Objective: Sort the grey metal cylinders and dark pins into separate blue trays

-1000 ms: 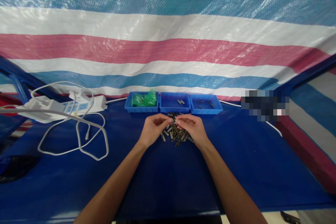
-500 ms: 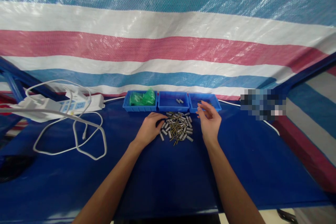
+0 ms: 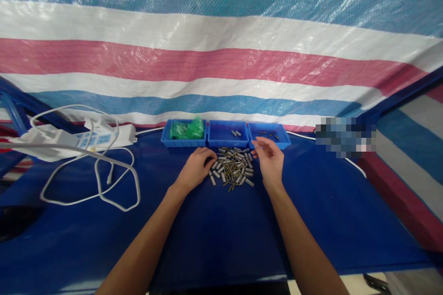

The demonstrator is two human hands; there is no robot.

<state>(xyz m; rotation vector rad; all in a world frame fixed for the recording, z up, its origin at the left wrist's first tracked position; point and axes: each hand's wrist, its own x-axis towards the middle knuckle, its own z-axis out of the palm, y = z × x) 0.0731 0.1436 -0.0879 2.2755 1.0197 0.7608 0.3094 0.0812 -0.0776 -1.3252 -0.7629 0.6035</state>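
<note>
White power strip, striped sheet.

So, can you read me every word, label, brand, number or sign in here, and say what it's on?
No text can be read anywhere.
White plastic power strip with light blue socket panels: any marking is too small and blurred.
Row of shallow blue plastic bins: no lettering shows.
Heap of small grey cylinders and brass-coloured pins: too small to tell.
Pixelated patch at right: masked.

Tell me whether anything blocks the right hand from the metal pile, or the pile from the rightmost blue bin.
Nothing visible separates the right hand from the metal pile. Toward the rightmost blue bin, its front wall stands in the way, partly hidden by that hand.
</note>
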